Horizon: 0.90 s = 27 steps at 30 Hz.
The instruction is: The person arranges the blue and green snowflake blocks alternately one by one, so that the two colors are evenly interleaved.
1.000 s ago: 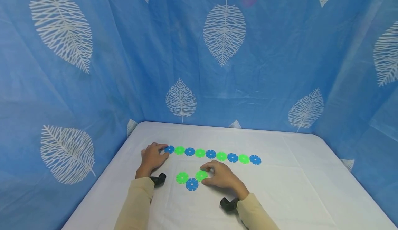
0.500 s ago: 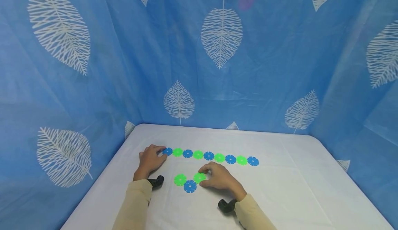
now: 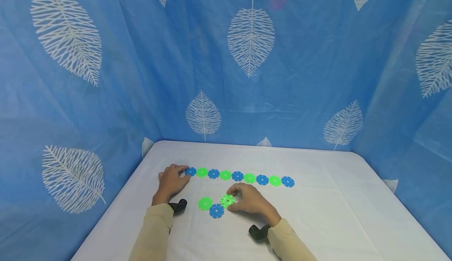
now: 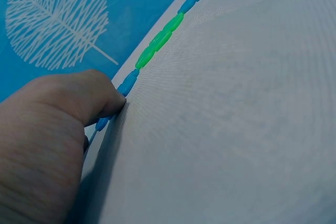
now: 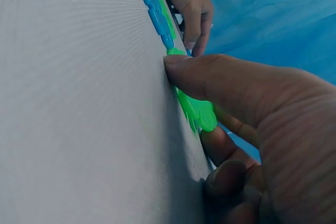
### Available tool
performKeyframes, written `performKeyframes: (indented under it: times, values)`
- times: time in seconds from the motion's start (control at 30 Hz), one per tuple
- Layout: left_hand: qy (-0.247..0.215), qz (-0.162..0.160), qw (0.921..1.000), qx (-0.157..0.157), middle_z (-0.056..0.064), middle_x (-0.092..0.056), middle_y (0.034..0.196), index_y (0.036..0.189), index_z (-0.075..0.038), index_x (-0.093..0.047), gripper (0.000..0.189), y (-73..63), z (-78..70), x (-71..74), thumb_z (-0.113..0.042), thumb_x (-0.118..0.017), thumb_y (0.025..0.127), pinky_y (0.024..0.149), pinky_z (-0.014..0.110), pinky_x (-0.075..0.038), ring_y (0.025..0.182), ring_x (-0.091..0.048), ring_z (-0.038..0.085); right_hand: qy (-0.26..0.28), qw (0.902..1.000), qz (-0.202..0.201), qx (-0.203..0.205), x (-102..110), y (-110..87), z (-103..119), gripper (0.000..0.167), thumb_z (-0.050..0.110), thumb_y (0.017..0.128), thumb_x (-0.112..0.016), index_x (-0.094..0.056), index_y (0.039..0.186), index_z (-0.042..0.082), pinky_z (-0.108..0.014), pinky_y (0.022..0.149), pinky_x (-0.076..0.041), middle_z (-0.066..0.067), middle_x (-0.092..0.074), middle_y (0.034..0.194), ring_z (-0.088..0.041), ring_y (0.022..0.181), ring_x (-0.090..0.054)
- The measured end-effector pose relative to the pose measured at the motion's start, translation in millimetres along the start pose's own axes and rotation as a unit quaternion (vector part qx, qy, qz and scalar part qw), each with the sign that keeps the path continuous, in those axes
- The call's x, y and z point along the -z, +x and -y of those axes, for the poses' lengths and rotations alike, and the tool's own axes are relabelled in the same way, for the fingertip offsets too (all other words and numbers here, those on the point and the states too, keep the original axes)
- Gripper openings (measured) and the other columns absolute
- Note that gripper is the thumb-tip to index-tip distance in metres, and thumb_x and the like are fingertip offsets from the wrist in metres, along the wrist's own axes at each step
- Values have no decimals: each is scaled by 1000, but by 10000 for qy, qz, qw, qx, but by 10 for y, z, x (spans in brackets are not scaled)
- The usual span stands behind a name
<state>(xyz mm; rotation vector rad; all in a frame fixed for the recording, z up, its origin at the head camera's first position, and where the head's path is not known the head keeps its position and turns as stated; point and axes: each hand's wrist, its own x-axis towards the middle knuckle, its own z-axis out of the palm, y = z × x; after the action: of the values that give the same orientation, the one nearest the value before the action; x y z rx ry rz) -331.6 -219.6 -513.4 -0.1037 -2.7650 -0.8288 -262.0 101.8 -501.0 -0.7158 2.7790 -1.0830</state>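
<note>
My left hand (image 3: 172, 182) pinches the blue notched disc (image 3: 191, 171) at the left end of a row of alternating blue and green discs, its thumb and index finger at the rim. The row lies flat on the white table, its discs edge to edge. Nearer to me, my right hand (image 3: 251, 200) pinches a green notched disc (image 3: 227, 201) between thumb and fingers, and that disc is slightly tilted. Just left of it lies a loose blue disc (image 3: 216, 210), with another green disc (image 3: 205, 203) beyond. In the right wrist view, the thumb partly covers the held green disc (image 5: 197, 109).
White cloth covers the table (image 3: 318, 214). Blue curtains (image 3: 300, 76) with white leaf prints surround its back and sides. A black wrist device (image 3: 259, 232) sits at the right wrist, and another black device (image 3: 179, 206) at the left.
The green disc in my right hand has gone from lying flat to slightly tilted. My left hand stays at the row's left end. The head view has shifted a little.
</note>
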Motion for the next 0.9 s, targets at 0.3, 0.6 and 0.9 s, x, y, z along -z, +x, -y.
performKeyframes:
  times: [0.3, 0.6, 0.9]
  values:
    - [29, 72, 9999, 75, 11, -64, 122, 125, -22, -71, 41, -10, -10, 5, -36, -70, 87, 91, 53, -31, 114, -57, 31, -59, 9994, -17, 337, 10, -24, -26, 43, 37, 73, -87, -72, 112, 26, -37, 92, -49, 16, -66, 100, -6, 97, -59]
    - [29, 70, 9999, 79, 11, -64, 121, 125, -22, -71, 41, -4, -5, 5, -35, -69, 87, 91, 53, -31, 114, -57, 31, -579, 9962, -246, 599, 20, -38, -15, 41, 42, 70, -87, -74, 105, 26, -32, 89, -51, 18, -66, 96, -3, 93, -59]
    - [72, 126, 9999, 60, 12, -64, 123, 126, -22, -71, 42, 9, 14, 16, -37, -68, 88, 90, 52, -31, 114, -56, 32, -450, 9908, -729, 1047, 64, -12, 28, 38, 38, 68, -88, -74, 102, 28, -21, 65, -47, 18, -65, 89, -5, 72, -56]
